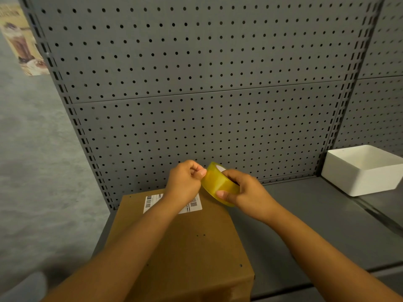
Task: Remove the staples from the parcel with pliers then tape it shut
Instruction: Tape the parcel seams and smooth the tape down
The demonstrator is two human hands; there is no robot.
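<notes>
Head view shows the right hand (248,192) gripping the tape roll (219,184) above the parcel (187,243) at the shelf's (316,225) left edge, while the left hand (185,182) pinches its loose end, which may tear or re-stick if pulled askew.

A grey metal shelf (305,225) with a perforated back panel (196,83) carries 2 things that rest directly on it. A brown cardboard parcel (185,247) lies flat on the left part, running from near the back panel to the front edge, with a white barcode label (152,202) on its top at the far end. A white open box (362,171) stands at the right rear against the back panel, well apart from the parcel, with bare grey shelf between them.
</notes>
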